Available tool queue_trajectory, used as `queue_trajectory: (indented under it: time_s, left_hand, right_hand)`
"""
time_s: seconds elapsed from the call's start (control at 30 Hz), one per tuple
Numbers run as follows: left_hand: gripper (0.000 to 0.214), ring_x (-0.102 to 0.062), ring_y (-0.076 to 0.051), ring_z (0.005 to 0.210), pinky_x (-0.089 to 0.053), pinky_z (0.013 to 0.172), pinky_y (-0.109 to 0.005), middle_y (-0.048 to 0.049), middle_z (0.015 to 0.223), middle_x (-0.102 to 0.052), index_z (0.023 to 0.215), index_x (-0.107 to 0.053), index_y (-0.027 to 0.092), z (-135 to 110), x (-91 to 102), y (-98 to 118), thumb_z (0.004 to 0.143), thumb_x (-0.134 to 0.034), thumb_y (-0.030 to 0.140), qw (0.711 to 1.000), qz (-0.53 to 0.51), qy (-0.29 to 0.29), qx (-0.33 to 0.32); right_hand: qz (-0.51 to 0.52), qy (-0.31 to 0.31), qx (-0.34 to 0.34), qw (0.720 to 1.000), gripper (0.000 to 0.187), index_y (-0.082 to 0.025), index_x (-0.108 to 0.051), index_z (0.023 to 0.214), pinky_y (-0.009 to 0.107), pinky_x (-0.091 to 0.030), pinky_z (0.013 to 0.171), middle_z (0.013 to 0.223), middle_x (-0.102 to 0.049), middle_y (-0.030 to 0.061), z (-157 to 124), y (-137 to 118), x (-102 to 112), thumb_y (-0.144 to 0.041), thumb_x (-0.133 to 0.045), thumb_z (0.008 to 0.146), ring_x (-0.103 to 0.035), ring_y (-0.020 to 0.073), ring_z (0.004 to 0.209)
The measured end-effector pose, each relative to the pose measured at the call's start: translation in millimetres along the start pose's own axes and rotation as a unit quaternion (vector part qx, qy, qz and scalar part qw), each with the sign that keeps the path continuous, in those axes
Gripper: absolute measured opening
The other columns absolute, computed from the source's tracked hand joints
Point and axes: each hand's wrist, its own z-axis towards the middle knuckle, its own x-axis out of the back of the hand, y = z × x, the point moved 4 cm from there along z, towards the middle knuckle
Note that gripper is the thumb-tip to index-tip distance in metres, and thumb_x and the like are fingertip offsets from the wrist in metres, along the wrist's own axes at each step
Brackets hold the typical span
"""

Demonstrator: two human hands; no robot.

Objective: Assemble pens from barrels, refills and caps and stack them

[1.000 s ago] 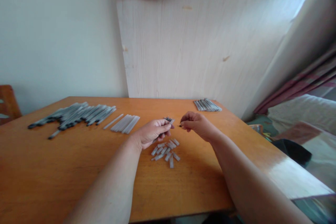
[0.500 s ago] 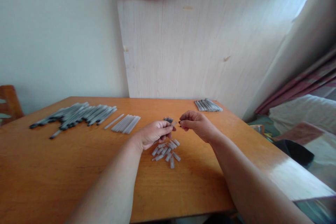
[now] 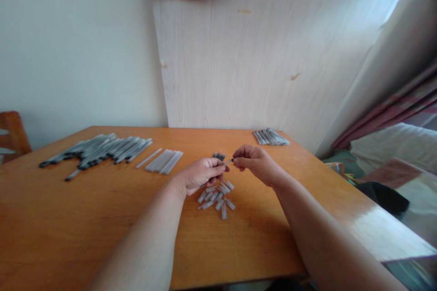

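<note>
My left hand (image 3: 206, 173) is closed around a slim translucent pen barrel (image 3: 227, 163), whose end sticks out past the thumb. A small black piece (image 3: 233, 160), probably a pen plug, is pinched in the fingertips of my right hand (image 3: 251, 159). It sits right at the barrel's end; whether it has entered the barrel cannot be made out. Several small dark parts (image 3: 219, 156) lie just behind my left hand. Below the hands is a loose heap of clear pen caps (image 3: 215, 196).
On the wooden table (image 3: 136, 223), several black-ended pens (image 3: 99, 148) are piled at left. Beside them lies a row of translucent barrels (image 3: 164, 161). A bundle of thin dark refills (image 3: 271, 137) rests at back right. A wooden chair (image 3: 15, 132) stands at far left.
The gap between my hands has closed: the barrel's end and the black piece now meet. The piles on the table have not changed.
</note>
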Motion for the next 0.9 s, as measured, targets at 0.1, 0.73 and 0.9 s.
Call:
queue_trajectory:
  time_s: [0.1, 0.73, 0.9]
  left_hand:
    - [0.039, -0.042, -0.005, 0.051, -0.025, 0.046, -0.02, -0.0014, 0.072, -0.059, 0.096, -0.061, 0.011, -0.3, -0.7, 0.1, 0.076, -0.069, 0.045, 1.0, -0.001, -0.001, 0.003]
    - [0.039, -0.042, -0.005, 0.051, -0.025, 0.045, -0.021, -0.0017, 0.071, -0.059, 0.095, -0.061, 0.011, -2.4, -3.4, 1.6, 0.077, -0.069, 0.045, 1.0, 0.002, -0.003, 0.014]
    - [0.04, -0.042, -0.005, 0.052, -0.025, 0.045, -0.021, -0.0019, 0.072, -0.059, 0.095, -0.06, 0.01, -1.3, -3.0, 0.2, 0.077, -0.069, 0.045, 1.0, 0.004, -0.008, 0.01]
  right_hand:
    - [-0.002, 0.0, -0.001, 1.0, 0.017, -0.016, -0.06, 0.082, 0.024, -0.042, 0.058, 0.069, -0.06, -0.0002, 0.9, 1.3, -0.2, -0.027, -0.065, 0.07, -0.051, 0.01, 0.059]
    - [0.014, 0.003, -0.004, 1.0, 0.017, -0.016, -0.06, 0.083, 0.024, -0.041, 0.058, 0.069, -0.06, -0.0011, 0.0, 1.6, -2.2, -0.024, -0.065, 0.069, -0.051, 0.0094, 0.058]
    - [0.026, -0.007, 0.002, 1.0, 0.017, -0.016, -0.061, 0.084, 0.024, -0.041, 0.058, 0.07, -0.06, -0.0009, 0.5, 3.6, -3.3, -0.023, -0.066, 0.07, -0.051, 0.0093, 0.059]
